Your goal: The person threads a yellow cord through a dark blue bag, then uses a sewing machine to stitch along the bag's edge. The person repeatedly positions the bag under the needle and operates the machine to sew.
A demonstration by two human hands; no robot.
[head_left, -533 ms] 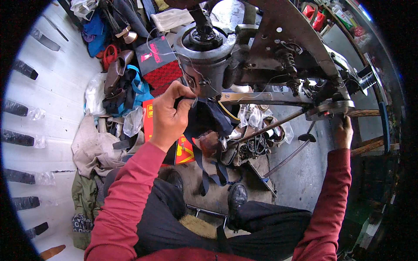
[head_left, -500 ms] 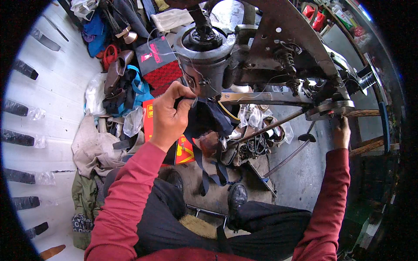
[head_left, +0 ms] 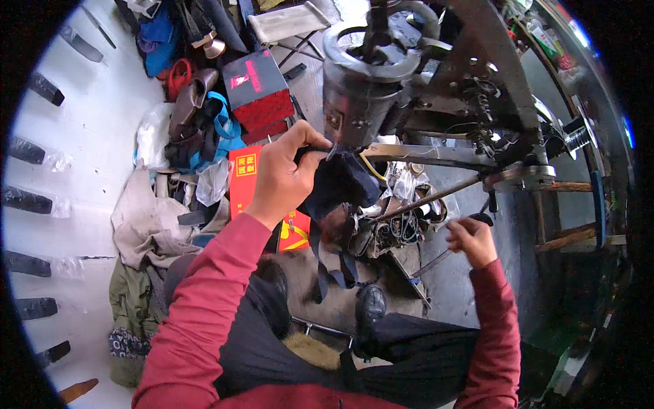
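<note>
At the end of the dark metal sewing machine's narrow arm point(head_left: 436, 155), my left hand point(head_left: 283, 174) pinches the edge of a dark navy fabric piece point(head_left: 347, 187) between thumb and forefinger. The fabric hangs below the arm, and a long dark strap point(head_left: 334, 273) trails from it toward the floor. Above my fingers stands the machine's round grey head point(head_left: 361, 88). My right hand point(head_left: 473, 242) is in the air, its fingers curled inward and nothing visible in them. It is below and left of the machine's flat metal wheel point(head_left: 521, 174), apart from it.
A black and red box point(head_left: 257, 88), a red box with yellow markings point(head_left: 243, 180) and heaped cloths point(head_left: 146, 218) lie to the left. Scrap and wires point(head_left: 395, 232) sit under the machine, beside a slanting rod point(head_left: 429, 198). A folding stool point(head_left: 289, 24) stands behind.
My right hand has left the wheel and moved left and down. The machine's head appears farther right, and my left hand keeps its pinch on the fabric.
</note>
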